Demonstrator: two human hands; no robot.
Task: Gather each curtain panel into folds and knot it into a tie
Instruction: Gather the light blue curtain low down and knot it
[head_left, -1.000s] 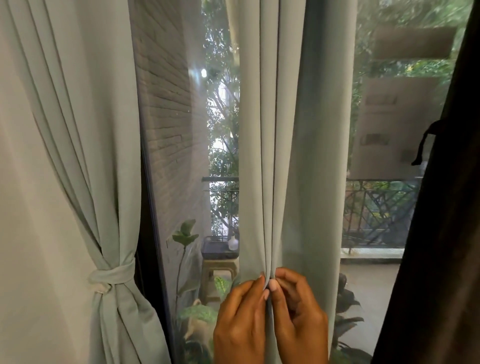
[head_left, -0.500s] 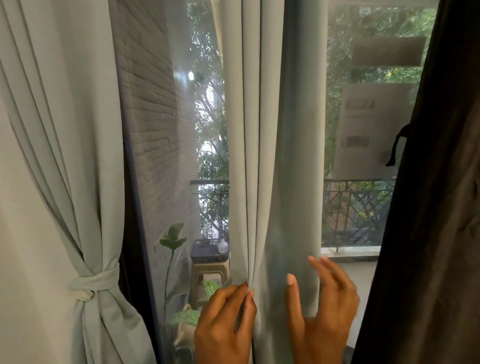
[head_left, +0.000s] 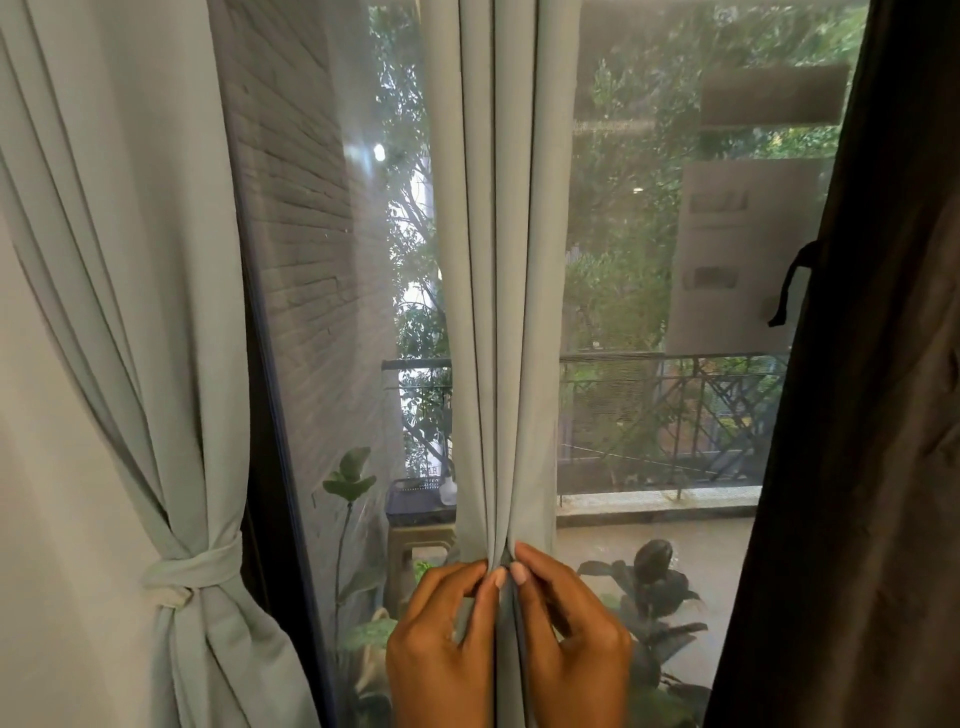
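Observation:
A pale grey-green curtain panel (head_left: 501, 291) hangs down the middle of the window, drawn into narrow vertical folds. My left hand (head_left: 441, 644) and my right hand (head_left: 571, 634) meet at its lower part, and both pinch the bunched folds between fingers and thumb. At the left hangs another curtain panel (head_left: 119, 312) of the same colour, gathered and bound at waist height by a knotted tie (head_left: 195, 571).
A dark brown curtain (head_left: 852, 415) fills the right edge, with a black cord loop (head_left: 789, 283) beside it. Behind the window glass (head_left: 649, 260) lie a balcony with a metal railing (head_left: 675, 415), potted plants (head_left: 654, 582) and a brick wall (head_left: 306, 234).
My right hand was spread open on the loose right part of the middle panel. It has drawn that cloth left and now pinches it against the folds held by my left hand.

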